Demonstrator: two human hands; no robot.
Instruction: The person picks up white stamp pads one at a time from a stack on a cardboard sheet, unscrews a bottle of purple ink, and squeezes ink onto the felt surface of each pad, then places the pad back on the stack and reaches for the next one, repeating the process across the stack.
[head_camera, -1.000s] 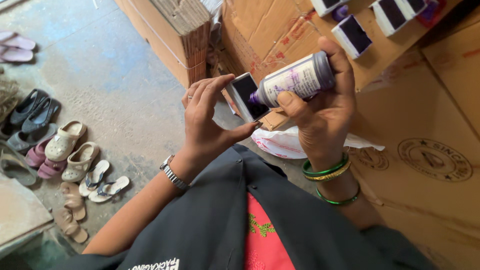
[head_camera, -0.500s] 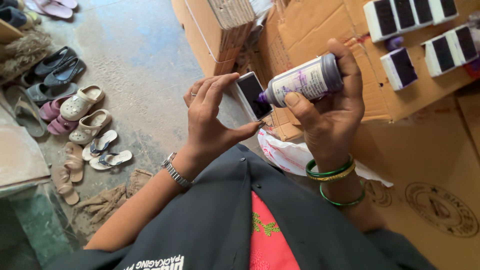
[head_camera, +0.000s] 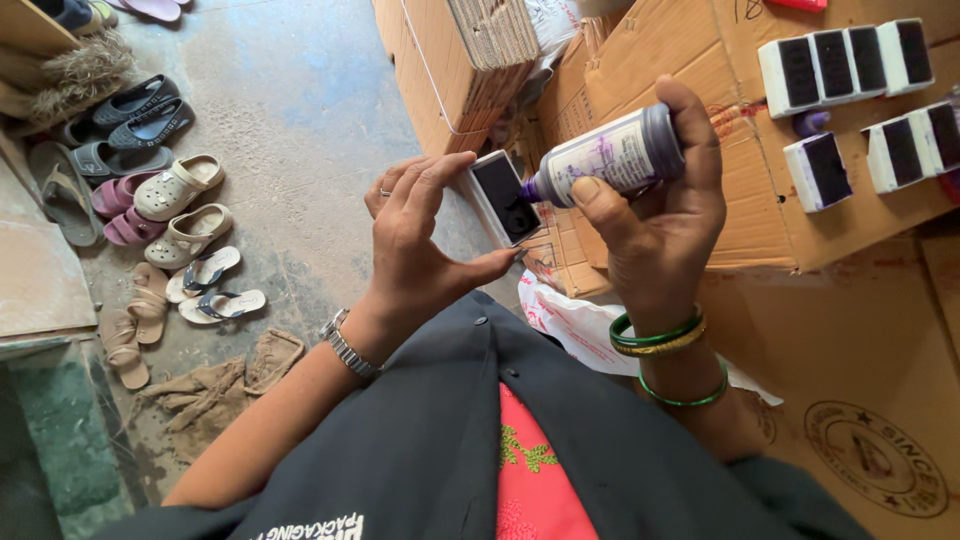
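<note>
A person's right hand (head_camera: 655, 225) wraps its grip around a small white bottle (head_camera: 610, 155) with a purple base and purple smears on its label, tilting it so the purple nozzle points down and to the left. The nozzle tip touches the dark face of a small white-framed stamp pad (head_camera: 502, 195), which the left hand (head_camera: 420, 245) pinches between thumb and fingertips, the remaining fingers spread loosely above it. Both are held in the air over the lap, above the concrete floor (head_camera: 300, 110) and beside a stack of flattened cardboard boxes (head_camera: 450, 60).

The left wrist carries a metal watch (head_camera: 345, 345), and a ring shows on one finger. Green and gold bangles (head_camera: 660, 335) circle the right wrist. The person wears a dark jacket (head_camera: 450, 450) over a red garment.

To the right, on a cardboard sheet (head_camera: 700, 60), more white pads with dark faces (head_camera: 845, 65) stand in rows, just beside one another. A crumpled white plastic bag (head_camera: 580, 325) lies below the hands. On the floor to the left, well apart from the work, sandals and slippers (head_camera: 175, 215) lie in loose pairs, with a brown rag (head_camera: 225, 385) near them.
</note>
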